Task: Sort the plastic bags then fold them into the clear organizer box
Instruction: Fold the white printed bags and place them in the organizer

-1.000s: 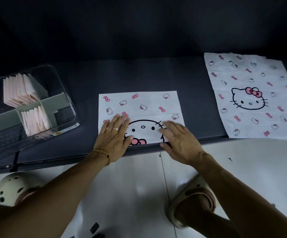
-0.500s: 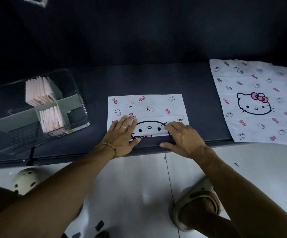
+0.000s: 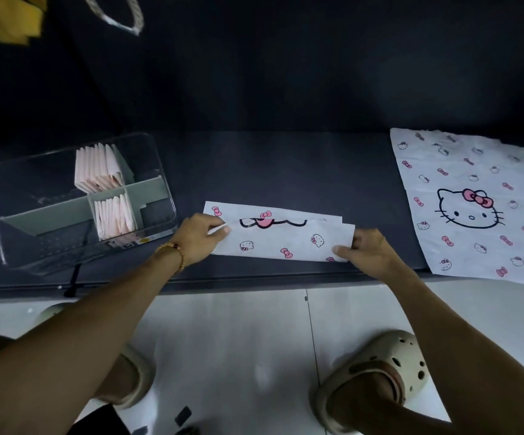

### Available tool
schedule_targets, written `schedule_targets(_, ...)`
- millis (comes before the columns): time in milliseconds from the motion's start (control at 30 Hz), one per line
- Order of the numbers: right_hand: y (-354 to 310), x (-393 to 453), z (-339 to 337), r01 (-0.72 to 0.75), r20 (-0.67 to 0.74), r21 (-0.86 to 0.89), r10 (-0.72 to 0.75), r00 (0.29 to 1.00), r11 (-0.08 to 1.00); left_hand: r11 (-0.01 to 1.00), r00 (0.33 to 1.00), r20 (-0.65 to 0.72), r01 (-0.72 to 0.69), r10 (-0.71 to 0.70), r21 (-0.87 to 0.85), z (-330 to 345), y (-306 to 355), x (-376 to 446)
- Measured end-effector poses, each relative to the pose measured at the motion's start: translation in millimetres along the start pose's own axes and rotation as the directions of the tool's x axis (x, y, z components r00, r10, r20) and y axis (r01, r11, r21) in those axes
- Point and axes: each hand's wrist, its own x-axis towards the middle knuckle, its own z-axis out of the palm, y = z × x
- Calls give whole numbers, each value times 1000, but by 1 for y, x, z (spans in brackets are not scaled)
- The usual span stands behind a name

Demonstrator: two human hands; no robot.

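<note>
On the dark table point(image 3: 285, 171), two hands' fingers point(image 3: 220, 229) pinch one of two bags point(image 3: 282, 241).

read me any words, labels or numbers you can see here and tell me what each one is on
No text can be read anywhere.
Folded bag in both hands: only cartoon cat faces and pink bows, no words.
Flat bag on the right: the same cat and bow print, no words.
Clear organizer box: a small yellow sticker and dark marks at its near edge, too small and blurred to read.
</note>
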Motion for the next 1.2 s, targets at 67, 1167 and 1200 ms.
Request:
schedule_targets(67,5,4,4,-54,-29,-20,53,998,998,997,998,-39,51,-53,-53,4,-2,2)
schedule_targets(1167,-13,22,23,-283,-358,-294,169,918,913,711,913,235,-408,334,573,40,-24,31)
schedule_targets(1200,-19,20,28,-230,-385,-427,54,921,875,695,913,245,-408,327,593,40,-24,31)
